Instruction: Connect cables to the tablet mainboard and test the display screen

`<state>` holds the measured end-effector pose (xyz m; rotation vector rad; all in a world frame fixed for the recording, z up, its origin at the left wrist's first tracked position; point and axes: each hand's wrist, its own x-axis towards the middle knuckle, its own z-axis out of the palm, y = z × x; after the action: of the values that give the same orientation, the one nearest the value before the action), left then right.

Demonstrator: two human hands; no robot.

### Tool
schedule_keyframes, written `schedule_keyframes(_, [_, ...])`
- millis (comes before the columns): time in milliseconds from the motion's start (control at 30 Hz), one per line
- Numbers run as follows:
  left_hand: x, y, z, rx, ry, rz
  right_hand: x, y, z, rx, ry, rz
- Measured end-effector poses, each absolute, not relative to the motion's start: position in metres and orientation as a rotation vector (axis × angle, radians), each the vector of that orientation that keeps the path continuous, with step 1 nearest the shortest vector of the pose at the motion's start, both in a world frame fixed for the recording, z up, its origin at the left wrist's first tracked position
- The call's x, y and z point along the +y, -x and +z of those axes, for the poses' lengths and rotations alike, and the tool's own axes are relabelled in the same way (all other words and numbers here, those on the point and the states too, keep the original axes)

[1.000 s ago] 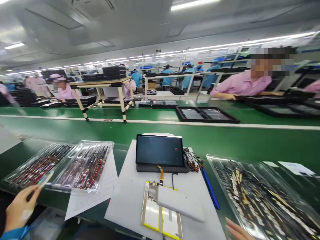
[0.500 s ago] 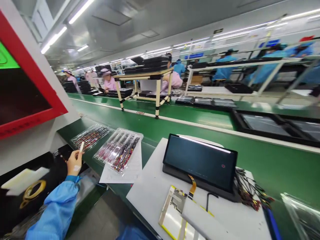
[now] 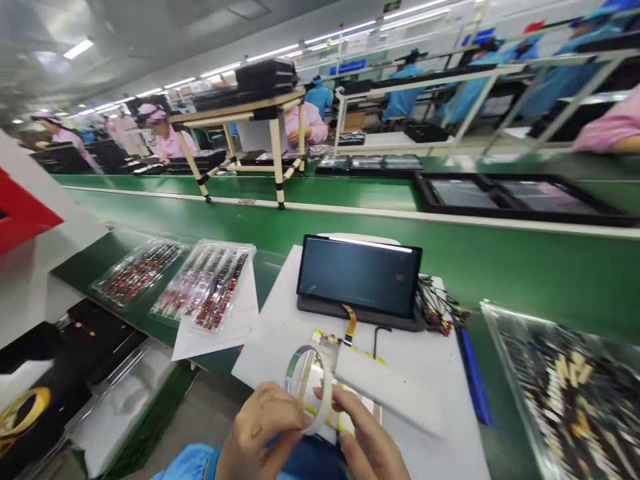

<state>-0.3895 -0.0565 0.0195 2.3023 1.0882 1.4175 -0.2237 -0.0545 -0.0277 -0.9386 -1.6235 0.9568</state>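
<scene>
A roll of white tape [image 3: 327, 393] stands upright between my two hands near the front edge of the white board. My left hand [image 3: 267, 423] grips its lower left rim, fingers closed. My right hand [image 3: 367, 433] has its fingers curled on the right side of the roll. Behind the roll, partly hidden by it, lies an opened device part with yellow edging [image 3: 327, 339], joined by an orange flat cable [image 3: 351, 323] to a tablet screen [image 3: 357, 273] propped on a dark stand. A white block [image 3: 387, 387] rests across the part.
To the left are two clear trays of small components [image 3: 140, 270] [image 3: 205, 283] and paper sheets [image 3: 243, 313]. Thin cables [image 3: 440, 303], a blue strip [image 3: 474, 373] and a filled clear tray [image 3: 575, 387] are on the right. A green conveyor [image 3: 345, 223] runs behind; co-workers sit beyond.
My left hand has come from the left side, where it held a small white strip, to the middle. My right hand has entered view, and the tape roll is now between both hands. The view has turned right.
</scene>
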Motion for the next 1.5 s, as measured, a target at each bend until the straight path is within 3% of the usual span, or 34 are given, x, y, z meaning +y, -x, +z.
schedule_keyframes(200, [-0.058,0.386,0.009,0.963,-2.218,1.297,-0.052,0.225,0.004,-1.633,0.89,1.07])
schedule_keyframes(367, [-0.064,0.377,0.012,1.102,-2.118,1.336,-0.059,0.228,0.004,-1.596,1.071,0.52])
schedule_keyframes(467, [-0.064,0.372,0.013,1.119,-2.164,1.361,-0.061,0.228,0.0,-1.632,1.08,0.412])
schedule_keyframes(667, [-0.068,0.368,0.011,1.161,-2.233,1.364,-0.057,0.226,0.001,-1.617,1.036,0.496])
schedule_keyframes(1033, [-0.073,0.369,0.009,1.177,-2.279,1.355,-0.048,0.219,0.013,-1.58,1.045,1.195])
schedule_keyframes(1500, [-0.069,0.372,0.023,1.676,-2.291,1.178,-0.065,0.222,0.002,-1.572,1.057,0.926])
